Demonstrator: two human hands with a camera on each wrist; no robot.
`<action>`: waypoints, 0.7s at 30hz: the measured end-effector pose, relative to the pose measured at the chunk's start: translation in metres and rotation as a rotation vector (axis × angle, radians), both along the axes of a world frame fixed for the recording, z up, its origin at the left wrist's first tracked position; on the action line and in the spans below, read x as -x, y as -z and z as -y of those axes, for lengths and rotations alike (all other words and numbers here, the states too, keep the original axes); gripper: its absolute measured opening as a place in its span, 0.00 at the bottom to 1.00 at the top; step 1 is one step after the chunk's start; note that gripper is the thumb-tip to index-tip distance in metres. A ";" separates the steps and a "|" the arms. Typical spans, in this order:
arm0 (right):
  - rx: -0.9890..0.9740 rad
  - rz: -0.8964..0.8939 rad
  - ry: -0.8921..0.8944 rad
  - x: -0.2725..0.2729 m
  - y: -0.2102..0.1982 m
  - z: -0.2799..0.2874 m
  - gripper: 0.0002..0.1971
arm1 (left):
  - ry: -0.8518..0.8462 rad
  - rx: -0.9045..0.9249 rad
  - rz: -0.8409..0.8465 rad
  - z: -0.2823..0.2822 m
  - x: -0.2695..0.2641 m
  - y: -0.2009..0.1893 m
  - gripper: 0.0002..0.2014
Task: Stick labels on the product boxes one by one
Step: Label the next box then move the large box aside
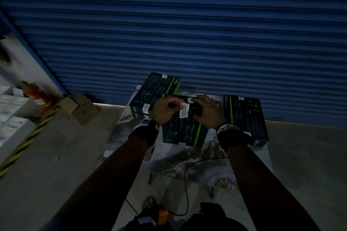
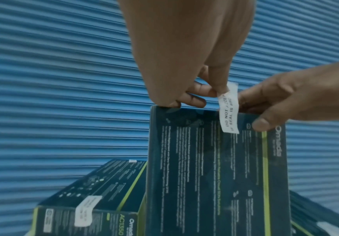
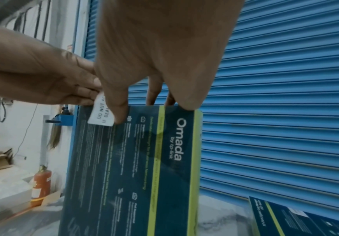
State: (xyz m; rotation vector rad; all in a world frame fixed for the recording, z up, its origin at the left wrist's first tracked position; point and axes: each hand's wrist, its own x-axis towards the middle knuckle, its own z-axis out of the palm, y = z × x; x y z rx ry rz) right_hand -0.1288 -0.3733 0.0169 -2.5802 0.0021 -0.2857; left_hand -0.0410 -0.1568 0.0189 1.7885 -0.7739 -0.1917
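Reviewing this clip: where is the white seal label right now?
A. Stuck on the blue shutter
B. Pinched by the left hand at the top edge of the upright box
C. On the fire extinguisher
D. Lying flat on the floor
B: the left hand pinches the label at the top edge of the upright box, which the right hand steadies.

3 views, 1 head-worn and 2 wrist-worn, all facing the blue roller shutter (image 1: 187, 24).

The head camera looks forward and steeply down from above, taking in both forearms, the worktop (image 1: 187, 159) and the floor around it. The left wrist camera sits close behind the left hand (image 2: 184, 55) and looks along its fingers at the upright box (image 2: 215, 167), with the right hand (image 2: 298, 102) entering from the right edge. The right wrist camera looks along the right hand in the same way, very near that box, and the left hand comes in from the left. All 3 views share the box, the white label (image 2: 229, 110) and the shutter behind.
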 end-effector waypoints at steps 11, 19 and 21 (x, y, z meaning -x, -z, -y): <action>0.058 0.038 0.070 -0.004 0.001 -0.007 0.39 | -0.067 -0.079 0.147 0.014 -0.003 0.000 0.07; 0.063 0.086 0.112 -0.009 0.005 -0.014 0.34 | -0.100 -0.072 0.188 0.019 -0.004 -0.001 0.06; 0.062 0.081 0.119 -0.011 0.006 -0.013 0.34 | -0.105 -0.049 0.177 0.020 -0.004 -0.001 0.05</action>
